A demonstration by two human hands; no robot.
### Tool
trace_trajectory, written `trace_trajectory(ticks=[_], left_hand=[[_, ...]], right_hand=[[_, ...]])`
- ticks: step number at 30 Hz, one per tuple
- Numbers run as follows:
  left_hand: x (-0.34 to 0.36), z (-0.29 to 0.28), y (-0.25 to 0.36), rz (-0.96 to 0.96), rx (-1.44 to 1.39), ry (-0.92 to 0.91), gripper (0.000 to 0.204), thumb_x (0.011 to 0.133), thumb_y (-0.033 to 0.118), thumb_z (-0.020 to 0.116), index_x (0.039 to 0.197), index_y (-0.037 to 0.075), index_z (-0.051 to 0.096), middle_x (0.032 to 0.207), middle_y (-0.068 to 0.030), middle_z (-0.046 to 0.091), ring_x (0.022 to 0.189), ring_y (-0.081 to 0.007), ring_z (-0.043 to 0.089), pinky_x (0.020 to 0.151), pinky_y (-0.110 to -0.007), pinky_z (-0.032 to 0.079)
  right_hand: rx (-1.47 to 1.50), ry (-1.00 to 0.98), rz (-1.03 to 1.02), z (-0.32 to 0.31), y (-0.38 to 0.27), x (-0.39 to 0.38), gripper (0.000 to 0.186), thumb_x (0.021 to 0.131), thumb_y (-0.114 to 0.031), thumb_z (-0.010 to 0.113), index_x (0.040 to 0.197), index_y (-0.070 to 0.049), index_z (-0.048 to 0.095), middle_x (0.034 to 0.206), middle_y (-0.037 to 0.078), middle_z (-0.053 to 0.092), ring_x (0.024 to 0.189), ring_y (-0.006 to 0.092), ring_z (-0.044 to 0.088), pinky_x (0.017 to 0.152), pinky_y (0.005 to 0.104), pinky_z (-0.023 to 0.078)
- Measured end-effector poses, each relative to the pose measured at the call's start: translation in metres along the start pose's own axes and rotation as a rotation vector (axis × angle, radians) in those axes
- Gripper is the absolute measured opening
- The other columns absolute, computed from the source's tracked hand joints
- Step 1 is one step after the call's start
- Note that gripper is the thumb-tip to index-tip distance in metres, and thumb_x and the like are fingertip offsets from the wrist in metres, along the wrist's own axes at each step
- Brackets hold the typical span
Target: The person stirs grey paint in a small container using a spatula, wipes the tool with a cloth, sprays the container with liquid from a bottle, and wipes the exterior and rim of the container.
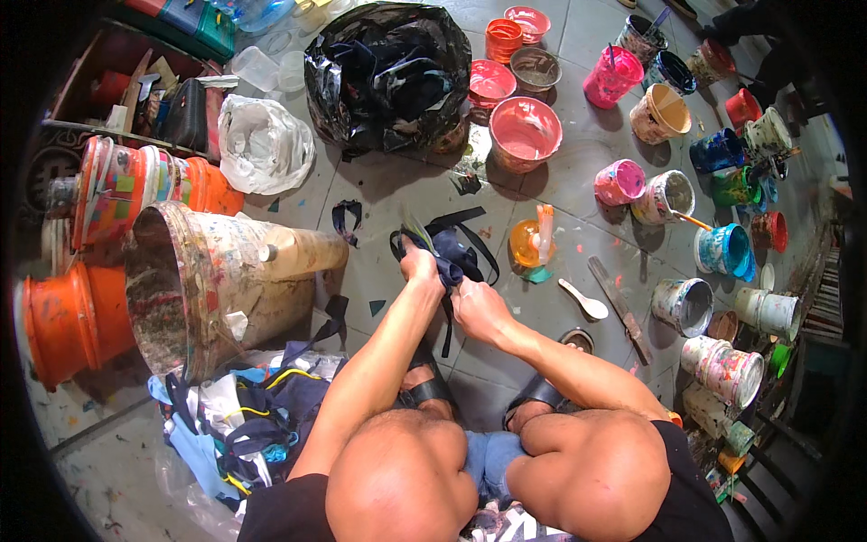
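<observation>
"What's around you, biggest first?"

"A grey tiled floor (384, 191), flecked with paint. On its left side is a large, grimy off-white plastic bucket (244, 280) with a stained rim. Towards the floor's far edge, left of its middle, sits a crumpled, shiny black plastic bag (329, 104) with dark stuff in it."

"And closer to your legs?"

"Near the floor's lower left corner, beside my left forearm, a tangled heap of navy, light-blue and white fabric scraps (271, 411) with yellow trim. Further off, just left of the black bag, a crinkled white plastic bag (239, 155) sits open."

"Where's the cloth you're handling?"

"Above the middle of the floor: a bunched navy cloth (462, 259) with long dark straps. One loops out to the right, another hangs down between my arms."

"And your fingers?"

"My left hand (421, 264) is curled tight around the cloth; my right hand (480, 309) pinches its near edge, just beside."

"Anything smaller?"

"Over to the right, a long, flat brown strip (619, 307) lies slantwise on the tiles. Nearer me are a squat orange container (524, 244) and a white spoon (587, 302). Smallest, a pale, blurred sliver (413, 223) pokes up past my left fingers; I can't tell what it is."
</observation>
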State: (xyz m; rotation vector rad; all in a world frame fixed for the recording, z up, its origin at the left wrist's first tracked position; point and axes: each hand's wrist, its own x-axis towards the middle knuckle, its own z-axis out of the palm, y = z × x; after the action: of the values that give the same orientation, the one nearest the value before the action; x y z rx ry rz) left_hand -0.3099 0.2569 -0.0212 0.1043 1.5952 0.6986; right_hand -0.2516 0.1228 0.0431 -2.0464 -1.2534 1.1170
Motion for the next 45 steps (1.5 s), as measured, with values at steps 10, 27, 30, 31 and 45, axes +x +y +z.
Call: trace_trajectory(ticks=[10, 27, 30, 31, 45], left_hand=[[0.024, -0.015, 0.003, -0.099, -0.216, -0.099, 0.061, 0.106, 0.054, 0.038, 0.113, -0.002, 0.062, 0.093, -0.0136, 0.072, 0.075, -0.03, 0.073, 0.065, -0.045, 0.064], [-0.008, 0.003, 0.026, 0.023, -0.068, -0.35, 0.084, 0.099, 0.075, 0.023, 0.124, 0.003, 0.06, 0.107, -0.0131, 0.072, 0.09, -0.033, 0.072, 0.082, -0.053, 0.06], [-0.029, -0.005, 0.008, -0.008, -0.122, -0.631, 0.091, 0.095, 0.081, 0.018, 0.13, 0.007, 0.06, 0.116, -0.0118, 0.071, 0.1, -0.0331, 0.069, 0.092, -0.049, 0.056], [-0.042, 0.001, 0.009, -0.041, -0.168, -0.688, 0.092, 0.094, 0.082, 0.018, 0.129, 0.007, 0.059, 0.114, -0.0126, 0.071, 0.094, -0.0338, 0.071, 0.086, -0.049, 0.059], [-0.045, 0.011, 0.011, 0.064, 0.027, -0.078, 0.062, 0.106, 0.054, 0.028, 0.125, 0.005, 0.062, 0.115, -0.0068, 0.068, 0.098, -0.0263, 0.068, 0.085, -0.049, 0.058]], right_hand=[[-0.02, -0.173, -0.044, -0.028, 0.007, -0.044, 0.037, 0.106, -0.033, 0.043, 0.095, 0.0, 0.057, 0.087, 0.031, 0.066, 0.086, 0.0522, 0.063, 0.075, 0.0606, 0.049], [0.187, 0.1, 0.047, -0.128, 0.035, -0.135, 0.039, 0.11, -0.022, 0.037, 0.094, 0.0, 0.065, 0.061, 0.011, 0.05, 0.054, 0.0241, 0.044, 0.057, 0.0365, 0.041], [0.361, 0.212, -0.018, -0.109, 0.001, -0.078, 0.04, 0.111, -0.024, 0.038, 0.087, 0.001, 0.059, 0.063, 0.007, 0.05, 0.056, 0.0164, 0.045, 0.056, 0.0357, 0.039], [0.439, 0.213, -0.03, -0.101, -0.002, -0.062, 0.038, 0.11, -0.026, 0.04, 0.09, 0.001, 0.059, 0.064, 0.005, 0.051, 0.058, 0.0138, 0.046, 0.056, 0.0349, 0.04], [-0.054, 0.076, 0.023, -0.019, -0.016, -0.006, 0.019, 0.098, -0.016, 0.047, 0.094, 0.0, 0.054, 0.081, 0.029, 0.066, 0.081, 0.0495, 0.065, 0.073, 0.0587, 0.051]])
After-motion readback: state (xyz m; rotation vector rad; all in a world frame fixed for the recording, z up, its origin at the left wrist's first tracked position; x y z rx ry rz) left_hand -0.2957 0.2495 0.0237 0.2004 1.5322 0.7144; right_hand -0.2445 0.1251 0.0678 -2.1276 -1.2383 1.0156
